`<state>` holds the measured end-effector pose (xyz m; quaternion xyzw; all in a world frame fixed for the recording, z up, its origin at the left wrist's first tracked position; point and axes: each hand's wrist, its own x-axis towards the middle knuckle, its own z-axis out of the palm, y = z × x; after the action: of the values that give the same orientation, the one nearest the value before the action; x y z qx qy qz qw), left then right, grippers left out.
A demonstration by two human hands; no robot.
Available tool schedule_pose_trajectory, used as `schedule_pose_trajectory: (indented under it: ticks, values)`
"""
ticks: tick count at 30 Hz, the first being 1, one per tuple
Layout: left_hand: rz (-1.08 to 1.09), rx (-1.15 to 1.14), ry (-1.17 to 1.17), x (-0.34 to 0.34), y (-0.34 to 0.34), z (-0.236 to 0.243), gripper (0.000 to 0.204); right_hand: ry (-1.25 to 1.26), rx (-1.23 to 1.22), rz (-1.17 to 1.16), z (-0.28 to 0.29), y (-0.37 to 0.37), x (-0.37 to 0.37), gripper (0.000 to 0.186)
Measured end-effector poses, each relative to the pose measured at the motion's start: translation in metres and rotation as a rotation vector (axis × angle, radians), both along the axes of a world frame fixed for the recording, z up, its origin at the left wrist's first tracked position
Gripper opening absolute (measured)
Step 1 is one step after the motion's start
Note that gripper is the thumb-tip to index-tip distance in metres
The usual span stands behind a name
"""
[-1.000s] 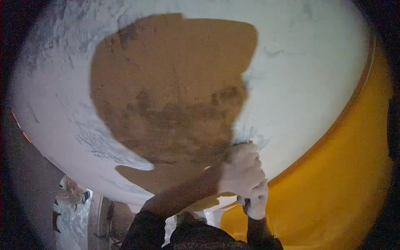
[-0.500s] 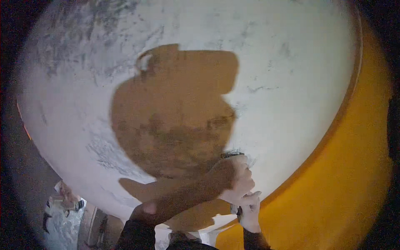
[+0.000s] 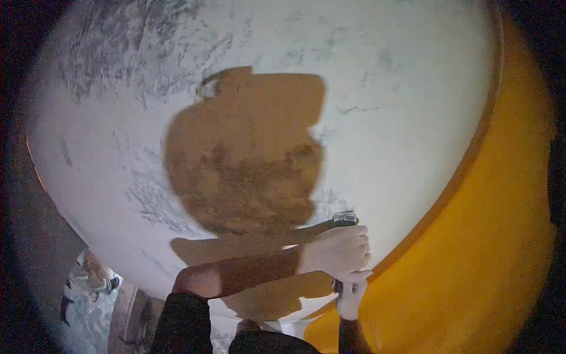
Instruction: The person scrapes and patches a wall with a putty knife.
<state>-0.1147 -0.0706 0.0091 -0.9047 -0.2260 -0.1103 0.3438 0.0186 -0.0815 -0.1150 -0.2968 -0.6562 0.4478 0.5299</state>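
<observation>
A broad, curved white surface (image 3: 407, 130) with grey smudges fills most of the picture. Against its lower right part rests a short, flat-headed tool that looks like a scraper (image 3: 344, 218), its head dark and metallic. My left hand (image 3: 335, 251) is closed around it just below the head, the forearm reaching across from the lower left. Lower down, my right hand (image 3: 352, 295) grips its dark handle, fingers wrapped. The handle's middle is hidden by my hands.
An orange-yellow area (image 3: 471, 253) borders the white surface along a curved edge at the right. My head's shadow falls over the middle of the white surface. At the lower left lies crumpled pale sheeting (image 3: 88, 321), with a brownish upright piece (image 3: 122, 315) beside it.
The scraper and my left hand have moved slightly to the right. My left forearm lies more level than before. The view has shifted a little, and both hands keep their hold.
</observation>
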Motion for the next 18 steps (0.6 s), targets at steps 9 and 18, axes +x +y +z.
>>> schedule_pose_trajectory:
  ticks: [9, 18]
  values:
    - [-0.200, 0.208, -0.541, 0.017, -0.036, -0.030, 0.016, -0.043, 0.462, -0.160, 0.041, 0.006, 0.030, 0.037]
    - [0.000, -0.459, -1.657, 0.030, -0.037, -0.077, 0.016, 0.351, -0.128, 0.015, 0.002, -0.006, -0.003, 0.024]
